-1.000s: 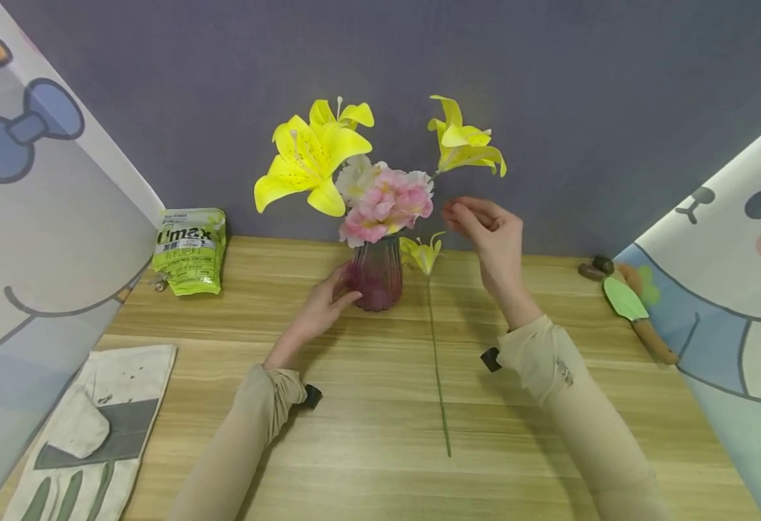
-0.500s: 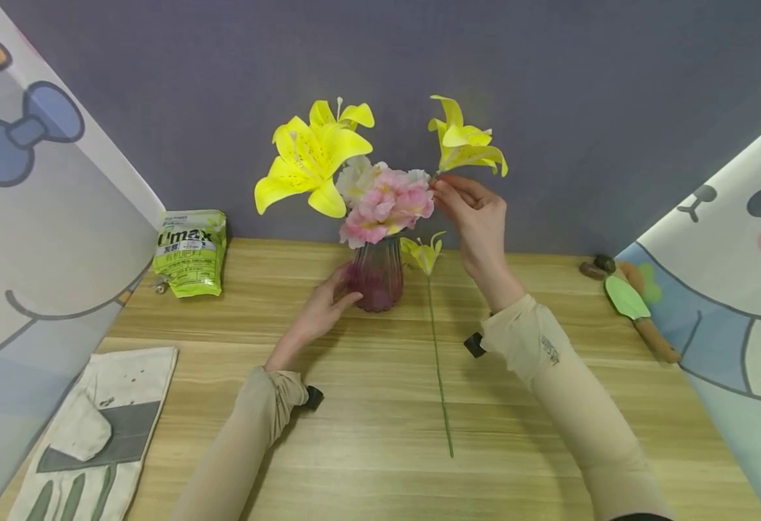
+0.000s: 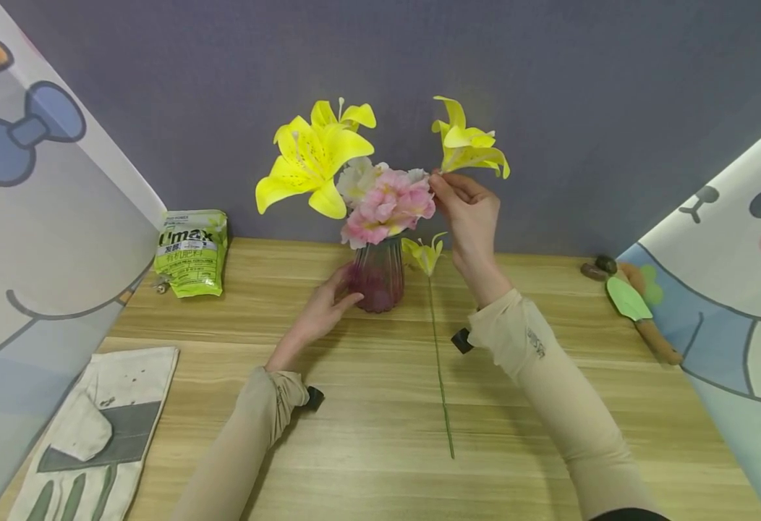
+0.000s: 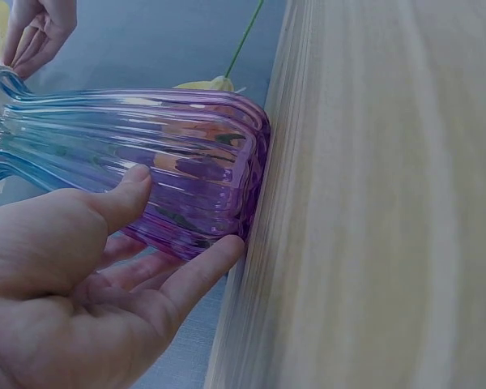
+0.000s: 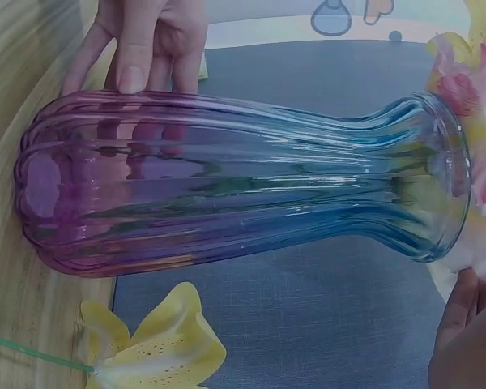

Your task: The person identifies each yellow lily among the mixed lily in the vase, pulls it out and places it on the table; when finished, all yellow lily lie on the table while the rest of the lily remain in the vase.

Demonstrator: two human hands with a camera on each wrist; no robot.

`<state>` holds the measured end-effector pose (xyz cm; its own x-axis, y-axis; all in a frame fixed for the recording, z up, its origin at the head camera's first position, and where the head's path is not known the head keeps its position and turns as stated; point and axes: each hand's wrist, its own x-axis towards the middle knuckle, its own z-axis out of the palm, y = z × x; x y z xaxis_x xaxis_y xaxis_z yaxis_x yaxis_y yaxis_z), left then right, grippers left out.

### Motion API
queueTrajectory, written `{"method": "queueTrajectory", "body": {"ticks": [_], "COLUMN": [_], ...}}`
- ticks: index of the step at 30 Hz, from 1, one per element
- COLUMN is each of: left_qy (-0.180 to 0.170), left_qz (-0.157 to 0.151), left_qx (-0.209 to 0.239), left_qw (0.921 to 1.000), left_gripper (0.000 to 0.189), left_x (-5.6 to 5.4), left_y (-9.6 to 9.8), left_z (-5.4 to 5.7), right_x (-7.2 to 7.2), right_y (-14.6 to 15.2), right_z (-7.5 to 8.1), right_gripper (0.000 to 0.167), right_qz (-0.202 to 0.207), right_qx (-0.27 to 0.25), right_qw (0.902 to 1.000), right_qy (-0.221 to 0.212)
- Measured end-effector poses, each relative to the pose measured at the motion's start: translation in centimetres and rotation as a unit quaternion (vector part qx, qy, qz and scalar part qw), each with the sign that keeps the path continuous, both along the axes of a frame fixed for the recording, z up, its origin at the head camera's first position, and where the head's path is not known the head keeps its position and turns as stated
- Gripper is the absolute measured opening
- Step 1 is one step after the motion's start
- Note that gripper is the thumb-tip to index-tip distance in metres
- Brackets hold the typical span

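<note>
A ribbed glass vase (image 3: 380,278), purple at the base and blue toward its neck, stands upright near the back of the table. My left hand (image 3: 322,307) holds its lower part, thumb (image 4: 130,194) on the near side and fingers reaching behind. Pink and white flowers (image 3: 390,202) fill the mouth, with yellow lilies (image 3: 309,166) rising at the left. To the right leans another yellow lily (image 3: 468,145); my right hand (image 3: 472,221) pinches its stem just under the bloom. A single yellow lily with a long green stem (image 3: 439,369) lies right of the vase.
A green fertilizer bag (image 3: 192,253) stands at the back left, and work gloves (image 3: 100,420) lie at the front left. Along the right edge are a green hand trowel (image 3: 629,298) and dark stones (image 3: 594,271). A grey wall (image 3: 582,108) rises behind the table.
My right hand has moved left and up from beside the flowers to the right lily's stem and now pinches it. The left hand has stayed on the vase.
</note>
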<state>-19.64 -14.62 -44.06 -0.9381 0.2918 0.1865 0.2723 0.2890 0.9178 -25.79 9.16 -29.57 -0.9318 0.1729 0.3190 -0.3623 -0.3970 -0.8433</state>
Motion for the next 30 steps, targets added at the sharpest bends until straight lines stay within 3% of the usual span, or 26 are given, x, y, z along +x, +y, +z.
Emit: {"method": "queueTrajectory", "body": {"ticks": [18,30], "left_qy": [-0.002,-0.002], "left_qz": [0.0,-0.002], "left_qx": [-0.01,-0.017], "left_qw": [0.9999,0.9999], "left_gripper": [0.067,0.067], "left_x": [0.0,0.2], "left_y": [0.1,0.0], "left_z": [0.2,0.2], "right_x": [0.0,0.2], "right_y": [-0.1,0.6], "right_z": [-0.1,0.8], "right_gripper": [0.019,0.016], "right_qz": [-0.036,-0.06], "right_qx": [-0.02,-0.087], "right_qw": [0.9971,0.9912], "right_qy": [0.064,0.079]}}
